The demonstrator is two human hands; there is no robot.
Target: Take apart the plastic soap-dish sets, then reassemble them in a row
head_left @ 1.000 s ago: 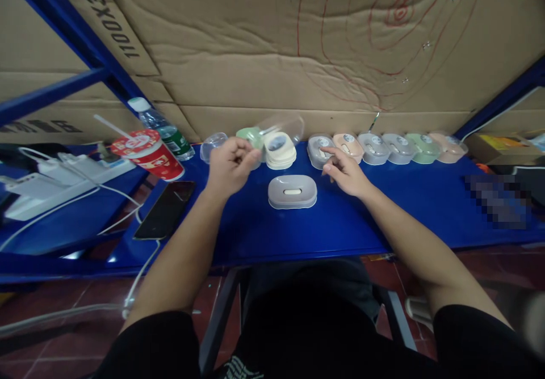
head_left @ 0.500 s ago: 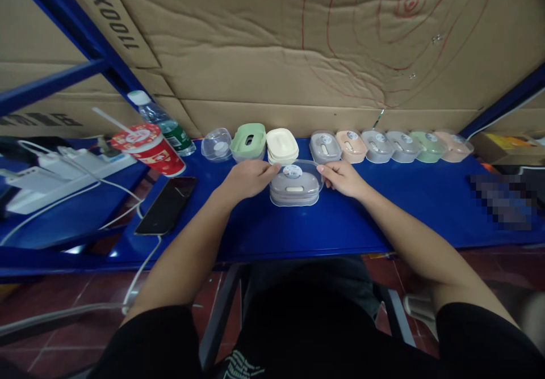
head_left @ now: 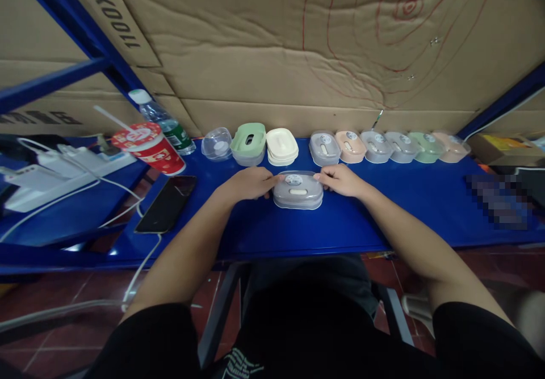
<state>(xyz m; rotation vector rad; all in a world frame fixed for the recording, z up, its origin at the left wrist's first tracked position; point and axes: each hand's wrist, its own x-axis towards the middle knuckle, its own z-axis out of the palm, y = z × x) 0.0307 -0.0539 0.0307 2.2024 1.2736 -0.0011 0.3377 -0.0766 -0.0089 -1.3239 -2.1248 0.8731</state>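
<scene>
A grey plastic box (head_left: 298,200) with a small white oblong piece on its top sits in front of me. Over it lies a clear lid (head_left: 293,180) with a round label. My left hand (head_left: 254,184) pinches the lid's left side between thumb and fingers. At the opposite side, my right hand (head_left: 339,179) has its thumb and bent fingers closed on the lid's edge. Behind the hands stand stacked cream lids (head_left: 282,145), a green lid piece on a clear box (head_left: 249,140) and a clear container (head_left: 217,144).
A row of several grey, peach and green covered boxes (head_left: 378,146) lines the back right. On the left are a red cup (head_left: 155,151) with a straw, a water bottle (head_left: 174,135), a phone (head_left: 167,204) and a power strip (head_left: 72,176). Cardboard (head_left: 255,55) walls the back.
The clear lid has come down and toward me from a tilted position onto the grey box. Both hands have moved slightly down with it.
</scene>
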